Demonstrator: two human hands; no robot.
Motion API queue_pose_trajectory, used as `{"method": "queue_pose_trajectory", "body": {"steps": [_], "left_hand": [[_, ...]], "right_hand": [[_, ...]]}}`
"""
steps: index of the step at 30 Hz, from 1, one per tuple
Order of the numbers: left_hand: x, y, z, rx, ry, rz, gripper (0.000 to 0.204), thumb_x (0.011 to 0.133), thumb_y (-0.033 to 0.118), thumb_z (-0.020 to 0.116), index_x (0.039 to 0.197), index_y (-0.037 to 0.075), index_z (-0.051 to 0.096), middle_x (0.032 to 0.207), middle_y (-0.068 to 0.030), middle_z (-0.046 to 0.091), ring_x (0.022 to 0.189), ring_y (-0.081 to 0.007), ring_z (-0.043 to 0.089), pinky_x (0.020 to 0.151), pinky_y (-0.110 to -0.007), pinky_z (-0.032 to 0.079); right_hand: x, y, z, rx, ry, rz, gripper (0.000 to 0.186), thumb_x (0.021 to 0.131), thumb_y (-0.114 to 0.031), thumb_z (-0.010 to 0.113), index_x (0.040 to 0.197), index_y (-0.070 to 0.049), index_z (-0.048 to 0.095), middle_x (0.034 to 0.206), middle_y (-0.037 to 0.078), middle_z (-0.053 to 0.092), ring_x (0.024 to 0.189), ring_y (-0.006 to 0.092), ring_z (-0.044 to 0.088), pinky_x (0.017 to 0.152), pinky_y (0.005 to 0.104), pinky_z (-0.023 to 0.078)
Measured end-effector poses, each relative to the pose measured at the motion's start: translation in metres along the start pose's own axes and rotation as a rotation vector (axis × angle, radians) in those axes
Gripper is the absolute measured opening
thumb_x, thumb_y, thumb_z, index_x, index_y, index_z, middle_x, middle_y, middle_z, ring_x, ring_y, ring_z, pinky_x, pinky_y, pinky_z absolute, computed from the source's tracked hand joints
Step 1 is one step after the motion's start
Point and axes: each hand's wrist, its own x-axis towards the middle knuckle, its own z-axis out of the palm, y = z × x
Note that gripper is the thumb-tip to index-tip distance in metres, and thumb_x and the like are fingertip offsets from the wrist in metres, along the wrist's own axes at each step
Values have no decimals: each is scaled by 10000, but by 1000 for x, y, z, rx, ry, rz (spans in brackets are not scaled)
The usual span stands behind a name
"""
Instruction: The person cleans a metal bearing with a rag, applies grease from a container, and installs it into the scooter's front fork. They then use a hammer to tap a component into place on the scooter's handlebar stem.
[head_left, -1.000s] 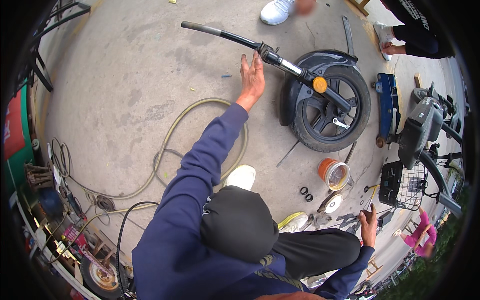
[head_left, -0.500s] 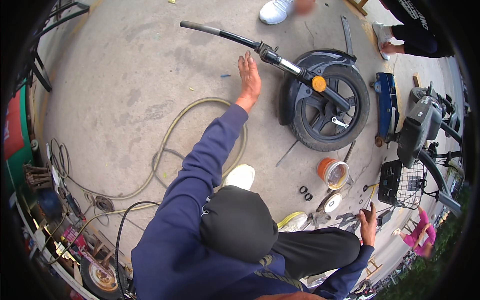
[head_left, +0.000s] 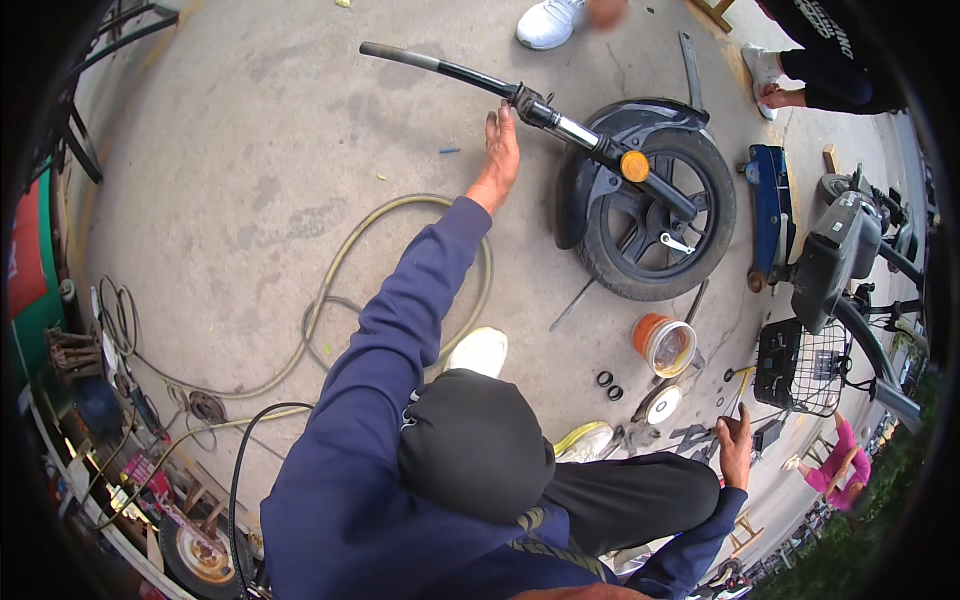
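Head view: looking down on a concrete yard [head_left: 250,130], past the person's own dark hood and blue sleeves.
Far left: clutter of tools and wire coils [head_left: 115,330] along the rim, with a small wheel [head_left: 200,555] at the lower edge.
Hose [head_left: 340,260]: a pale loop lying on the concrete, passing under the left sleeve.
Left hand [head_left: 500,155]: arm stretched forward, palm open and fingers straight, released and gripping nothing; the fingertips reach up to the handlebar just beside its clamp, whether touching cannot be told.
Handlebar [head_left: 470,78]: a dark bar lying flat on the ground, its grip end pointing left, its right end running across the tyre.
Tyre [head_left: 655,215]: a black scooter front wheel with mudguard, lying tilted on the concrete right of the left hand; an orange reflector [head_left: 634,165] sits on the fork over it.
Shoe [head_left: 478,350]: white, the person's own, just below the hose loop.
Tub [head_left: 665,343]: an orange container below the tyre, with two black rings [head_left: 609,385] beside it.
Right hand [head_left: 737,440]: low at the person's side, fingers loosely spread and unclenched, holding nothing, resting near small parts on the ground.
Basket [head_left: 800,365]: black wire, right of the tub, beside a scooter body [head_left: 840,255].
Top edge: another person's white shoe [head_left: 548,22].
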Motion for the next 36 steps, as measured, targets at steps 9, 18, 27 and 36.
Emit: {"method": "queue_pose_trajectory", "body": {"steps": [9,18,27,36], "left_hand": [[-10,5,-2,-41,12,-46,867,1047,682,203,1585,10,312,1659,-196,213,1556,-294,154,1259,-409,132],[-141,12,10,410,-93,561,581,1074,440,416,1502,53,484,1562,-194,402,1507,-352,275,1210,-471,257],[-150,100,101,736,-1023,628,808,782,212,845,1513,178,500,1505,-132,457,1387,-315,463,1197,-575,278],[-174,142,226,611,-1589,-143,914,954,785,357,1628,177,256,1651,-148,298,1513,-348,305,1207,-580,278]], "right_hand": [[-9,-2,0,50,9,15,687,974,-203,653,1541,22,337,1130,182,709,1026,256,683,938,368,526],[-39,-14,-26,-165,123,28,701,960,-230,690,1541,-27,355,1158,211,702,995,338,705,887,408,546],[-128,105,27,64,138,272,762,949,-302,703,1541,5,334,1233,251,669,1035,348,710,916,413,538],[-73,77,137,-57,106,-107,671,933,-322,706,1456,12,448,1286,236,592,1193,400,587,972,472,500]]}}
